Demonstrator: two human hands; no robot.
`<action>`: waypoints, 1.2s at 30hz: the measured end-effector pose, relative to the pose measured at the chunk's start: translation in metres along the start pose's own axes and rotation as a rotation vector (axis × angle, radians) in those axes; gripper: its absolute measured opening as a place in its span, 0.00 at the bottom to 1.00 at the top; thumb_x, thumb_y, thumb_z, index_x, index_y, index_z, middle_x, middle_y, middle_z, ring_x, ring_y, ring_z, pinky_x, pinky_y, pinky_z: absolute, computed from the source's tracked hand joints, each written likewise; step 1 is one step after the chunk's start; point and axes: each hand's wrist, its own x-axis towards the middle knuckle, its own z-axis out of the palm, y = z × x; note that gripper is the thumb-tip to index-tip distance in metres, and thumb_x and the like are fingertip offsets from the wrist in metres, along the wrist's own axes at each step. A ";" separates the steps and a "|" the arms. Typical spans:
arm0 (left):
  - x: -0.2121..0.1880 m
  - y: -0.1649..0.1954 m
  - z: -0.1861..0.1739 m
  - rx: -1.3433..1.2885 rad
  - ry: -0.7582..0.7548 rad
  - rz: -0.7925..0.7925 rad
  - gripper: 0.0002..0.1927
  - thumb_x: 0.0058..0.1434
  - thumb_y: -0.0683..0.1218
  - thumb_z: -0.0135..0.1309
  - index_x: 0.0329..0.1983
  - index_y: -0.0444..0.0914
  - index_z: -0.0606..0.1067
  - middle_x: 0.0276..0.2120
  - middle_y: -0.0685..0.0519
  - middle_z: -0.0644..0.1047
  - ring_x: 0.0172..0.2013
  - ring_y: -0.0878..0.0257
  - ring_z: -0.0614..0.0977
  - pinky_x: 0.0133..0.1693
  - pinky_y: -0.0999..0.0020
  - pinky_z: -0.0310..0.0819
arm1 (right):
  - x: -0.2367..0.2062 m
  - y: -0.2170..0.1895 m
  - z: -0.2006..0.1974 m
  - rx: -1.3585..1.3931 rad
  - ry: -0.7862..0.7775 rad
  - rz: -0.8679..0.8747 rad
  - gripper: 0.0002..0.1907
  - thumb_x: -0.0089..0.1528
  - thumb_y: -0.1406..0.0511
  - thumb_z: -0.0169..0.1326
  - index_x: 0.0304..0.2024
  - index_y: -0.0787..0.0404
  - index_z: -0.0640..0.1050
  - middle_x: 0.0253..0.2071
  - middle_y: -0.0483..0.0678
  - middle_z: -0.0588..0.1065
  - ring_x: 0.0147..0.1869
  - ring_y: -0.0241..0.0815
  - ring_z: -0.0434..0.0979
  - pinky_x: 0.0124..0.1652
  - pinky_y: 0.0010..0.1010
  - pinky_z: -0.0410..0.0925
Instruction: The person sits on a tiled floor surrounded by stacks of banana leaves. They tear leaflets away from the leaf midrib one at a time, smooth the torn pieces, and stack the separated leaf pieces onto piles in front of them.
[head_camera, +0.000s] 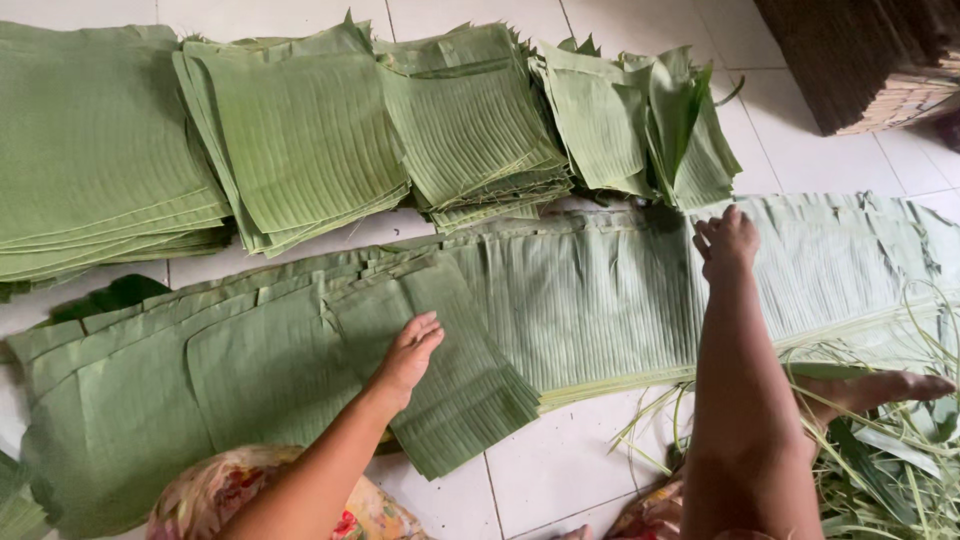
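Fingers of left hand (410, 352) lie flat & together, palm down on a folded banana leaf sheet (440, 370), gripping nothing. Right hand (726, 243) w/ fingers curled, pressing the far edge of the long banana leaf strip (600, 300); can't tell if it pinches the leaf. Strip runs L–R across white tiled floor (560, 470), folded sheet overlapping its left part. Four stacks of cut leaf squares (300, 140) sit along floor's far edge. Bare foot (880, 390) & leaf trimmings (900, 460) near right corner. Brown woven stack (860, 60) far right.
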 end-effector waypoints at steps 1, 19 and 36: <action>0.000 0.003 -0.005 -0.017 0.039 0.013 0.35 0.64 0.53 0.55 0.72 0.36 0.63 0.68 0.45 0.70 0.68 0.55 0.69 0.67 0.59 0.58 | -0.010 0.018 0.001 -0.020 -0.026 0.024 0.15 0.72 0.54 0.46 0.50 0.57 0.69 0.43 0.45 0.74 0.44 0.39 0.80 0.35 0.34 0.73; -0.048 -0.020 -0.003 0.325 0.584 -0.158 0.51 0.55 0.50 0.61 0.77 0.33 0.48 0.71 0.37 0.61 0.69 0.45 0.64 0.65 0.56 0.62 | -0.290 0.188 0.071 -0.648 -0.664 0.247 0.33 0.60 0.57 0.65 0.61 0.69 0.71 0.46 0.55 0.81 0.47 0.44 0.81 0.42 0.34 0.74; -0.059 0.005 0.003 0.137 0.266 -0.380 0.16 0.62 0.51 0.55 0.51 0.40 0.77 0.38 0.51 0.82 0.34 0.56 0.85 0.33 0.49 0.83 | -0.373 0.235 0.074 0.360 -0.444 0.629 0.17 0.66 0.69 0.52 0.58 0.62 0.69 0.54 0.53 0.77 0.54 0.47 0.80 0.48 0.41 0.76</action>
